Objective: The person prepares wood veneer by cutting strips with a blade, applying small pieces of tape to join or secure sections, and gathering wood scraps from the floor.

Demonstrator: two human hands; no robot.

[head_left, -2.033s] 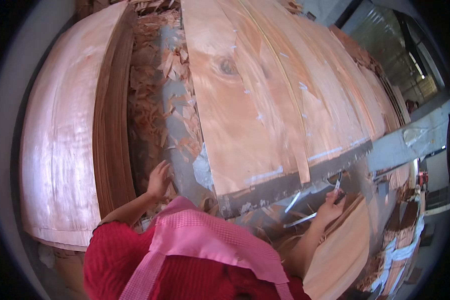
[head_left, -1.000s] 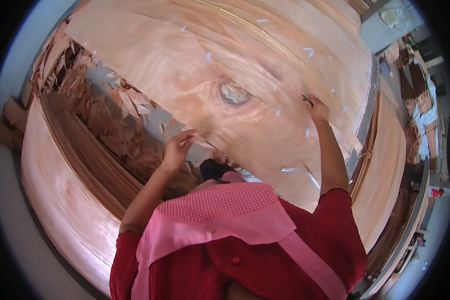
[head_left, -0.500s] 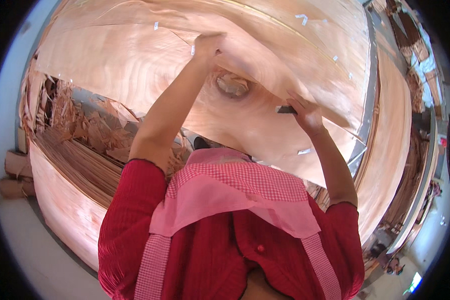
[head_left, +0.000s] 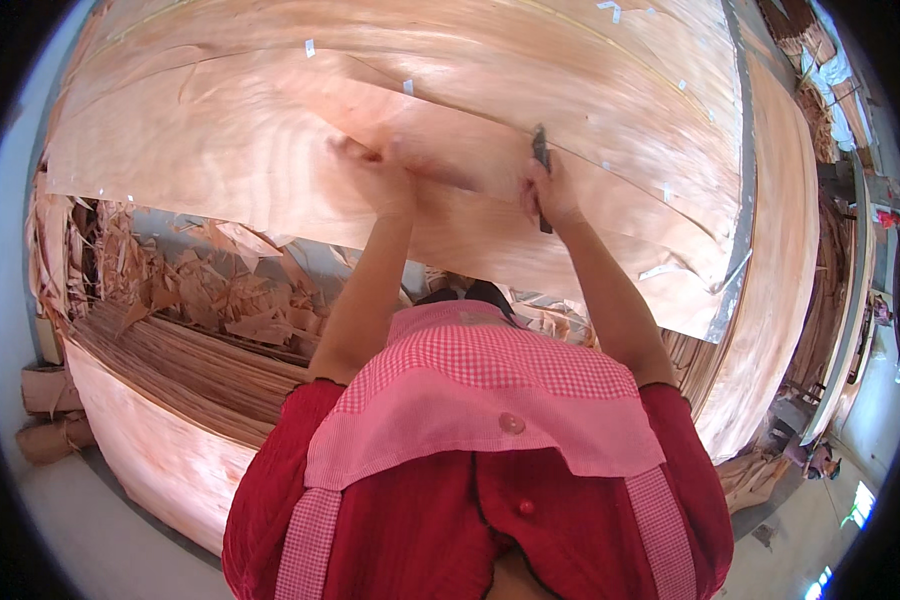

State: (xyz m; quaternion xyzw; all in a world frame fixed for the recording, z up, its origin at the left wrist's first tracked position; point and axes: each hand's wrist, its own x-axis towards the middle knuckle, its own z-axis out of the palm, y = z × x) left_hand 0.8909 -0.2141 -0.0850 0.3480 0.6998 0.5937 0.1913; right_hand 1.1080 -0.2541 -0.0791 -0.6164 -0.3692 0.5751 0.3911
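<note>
A broad sheet of pale wood veneer (head_left: pixel 230 140) lies across the stack in front of me. My left hand (head_left: pixel 375 180) is over the middle of the sheet, blurred by motion, its fingers stretched out toward the left and nothing visible in them. To its right, my right hand (head_left: pixel 552 190) grips a dark, narrow, knife-like tool (head_left: pixel 541 150), held upright with its ends showing above and below the fingers. A shadowed strip runs across the veneer between the two hands. Small white tape pieces (head_left: pixel 408 87) are stuck on the sheets.
Torn veneer scraps (head_left: pixel 260 290) fill the gap below the sheet's near edge. A stack of veneer (head_left: pixel 180 370) stands at the left front, and another curved stack (head_left: pixel 770 260) at the right. Rolled wood pieces (head_left: pixel 55 415) rest by the left wall.
My left hand has come down toward me. My right hand has moved left and turned the dark tool upright. The hole in the veneer between my hands no longer shows.
</note>
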